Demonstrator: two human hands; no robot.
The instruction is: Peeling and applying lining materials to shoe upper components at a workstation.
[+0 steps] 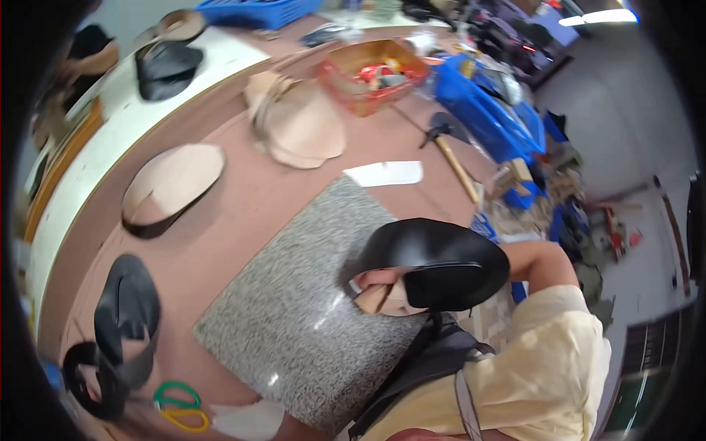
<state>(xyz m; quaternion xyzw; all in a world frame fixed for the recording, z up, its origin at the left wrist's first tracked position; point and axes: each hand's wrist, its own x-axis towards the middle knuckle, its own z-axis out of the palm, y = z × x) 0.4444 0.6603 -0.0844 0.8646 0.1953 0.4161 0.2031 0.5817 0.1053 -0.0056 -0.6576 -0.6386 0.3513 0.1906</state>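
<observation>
A rounded black leather-like piece point(441, 242) with a tan inside is held above a grey speckled stone slab point(294, 294). My right forearm passes behind this piece from the right, and the piece covers much of the hand. Curled fingers, seemingly of my right hand point(379, 277), show through its opening, next to a tan flap point(373, 298). My left hand does not show. Just beyond the slab lies a white flat piece point(386, 173), and farther off is a hammer point(456, 167) with a wooden handle.
On the brown tabletop are stacked tan pieces point(301, 132), an oval tan piece point(173, 184), black pieces point(126, 309) and green-and-yellow-handled scissors point(180, 408). An orange see-through tray point(353, 99) and a blue crate point(485, 110) stand at the back. Another person point(92, 55) is at the far left.
</observation>
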